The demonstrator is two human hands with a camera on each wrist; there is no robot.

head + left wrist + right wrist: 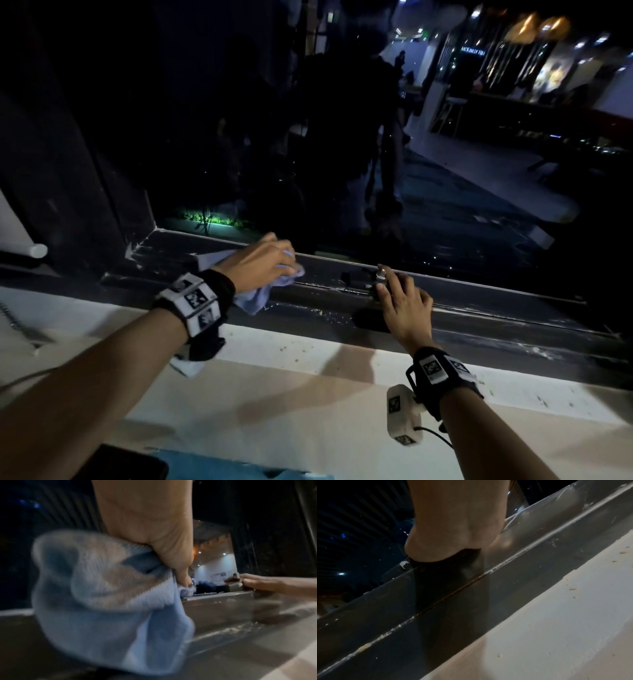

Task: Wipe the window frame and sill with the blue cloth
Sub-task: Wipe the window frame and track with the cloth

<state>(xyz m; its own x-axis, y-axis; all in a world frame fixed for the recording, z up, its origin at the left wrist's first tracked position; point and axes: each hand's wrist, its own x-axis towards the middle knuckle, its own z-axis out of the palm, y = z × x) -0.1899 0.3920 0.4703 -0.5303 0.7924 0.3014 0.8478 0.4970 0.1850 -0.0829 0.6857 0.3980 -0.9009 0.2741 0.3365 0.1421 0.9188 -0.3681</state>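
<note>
The blue cloth is bunched in my left hand, which grips it and holds it down on the dark bottom rail of the window frame. In the left wrist view the cloth hangs in loose folds below my curled fingers. My right hand rests flat with straight fingers on the same rail, a little to the right, beside a small metal latch knob. The right wrist view shows only the heel of that hand on the dusty rail. The white sill runs below both wrists.
Pale crumbs and dust lie along the rail groove and on the sill. Dark glass rises straight behind the rail, showing reflections. The dark side frame stands at the left with a white roller end beside it.
</note>
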